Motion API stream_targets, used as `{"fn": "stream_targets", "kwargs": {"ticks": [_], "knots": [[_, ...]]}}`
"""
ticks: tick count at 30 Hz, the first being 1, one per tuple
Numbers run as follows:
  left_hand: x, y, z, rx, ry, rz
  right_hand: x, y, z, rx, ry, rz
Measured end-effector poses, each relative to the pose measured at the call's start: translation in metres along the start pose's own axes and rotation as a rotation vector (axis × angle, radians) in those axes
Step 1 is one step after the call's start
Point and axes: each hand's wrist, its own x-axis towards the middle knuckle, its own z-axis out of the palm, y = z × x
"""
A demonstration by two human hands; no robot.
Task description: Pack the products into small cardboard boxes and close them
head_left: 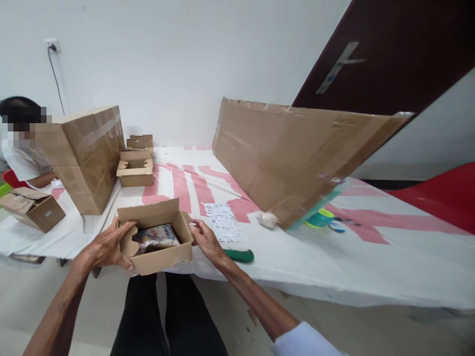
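Observation:
An open cardboard box (163, 260) is held between my two hands at the table's front edge, its back flap standing up. Inside it lies a printed packet (159, 236) with a shiny wrapper. My left hand (111, 243) grips the box's left end, thumb low on the front and fingers over the upper edge. At the right end, my right hand (208, 240) pinches the side flap. Just right of that hand, a green handle (239, 255) lies on the cloth; what it belongs to is hidden. A sheet of printed labels (224, 222) is spread behind it.
Stacked sealed cartons (89, 163) stand at left, with a row of open small boxes (136, 178) beside them. Another carton (33, 210) sits near a seated person (25, 158). A large cardboard sheet (282, 153) leans at right, near a tape roll (319, 218).

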Motion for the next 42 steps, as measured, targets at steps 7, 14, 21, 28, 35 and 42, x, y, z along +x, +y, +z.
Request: {"fn": "stream_targets", "kwargs": {"ticks": [7,14,21,28,35,42], "knots": [[-0.006,0.009,-0.004,-0.155,0.046,0.064,0.000,0.005,-0.005,-0.188,0.146,-0.259],[-0.020,-0.017,0.023,-0.519,0.256,0.042,0.001,0.012,-0.008,-0.212,0.111,-0.224],[-0.018,-0.020,0.034,-0.540,0.354,-0.007,-0.007,0.024,-0.065,-0.686,0.053,-0.463],[-0.022,-0.020,0.039,-0.554,0.421,-0.042,-0.026,0.063,-0.116,-0.990,-0.078,-0.468],[-0.014,-0.026,0.039,-0.607,0.405,-0.090,-0.042,0.005,-0.058,-0.793,0.088,-0.827],[-0.011,-0.031,0.040,-0.656,0.401,-0.102,-0.047,-0.018,0.004,-0.849,-0.051,-1.040]]}}
